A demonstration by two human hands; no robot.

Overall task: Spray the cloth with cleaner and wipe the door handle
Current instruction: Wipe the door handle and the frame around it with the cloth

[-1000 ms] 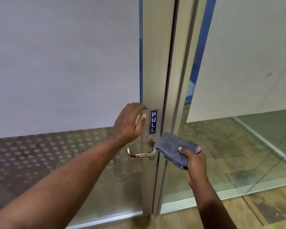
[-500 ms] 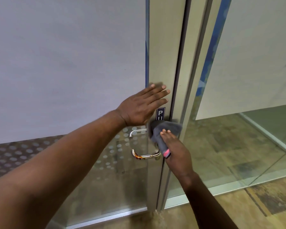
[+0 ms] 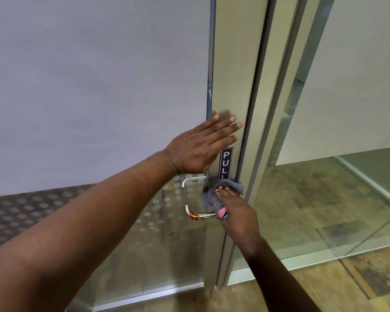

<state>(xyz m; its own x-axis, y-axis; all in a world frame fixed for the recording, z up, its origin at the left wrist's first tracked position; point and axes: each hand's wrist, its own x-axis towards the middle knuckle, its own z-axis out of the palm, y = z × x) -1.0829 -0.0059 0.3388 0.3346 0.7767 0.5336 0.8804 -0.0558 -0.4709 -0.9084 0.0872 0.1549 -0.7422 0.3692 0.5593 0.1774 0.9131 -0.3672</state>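
Observation:
A chrome lever door handle [image 3: 198, 214] sticks out to the left from the metal door stile [image 3: 232, 86]; a brown-orange smear sits near its bent end. My right hand [image 3: 236, 212] presses a grey cloth [image 3: 221, 190] with a pink tag against the stile at the handle's base, just below a blue PULL sign [image 3: 226, 162]. My left hand [image 3: 200, 149] lies flat, fingers spread, on the stile and glass above the handle, holding nothing. A second handle [image 3: 190, 180] shows through the glass on the far side. No spray bottle is in view.
The glass door [image 3: 99, 86] has frosted film above and a dotted band lower down. A fixed glass panel [image 3: 347, 109] and its frame stand to the right. The floor [image 3: 324, 289] is mottled brown tile.
My left hand went from beside the PULL sign to flat on the stile above it. My right hand brought the cloth from right of the handle onto its base.

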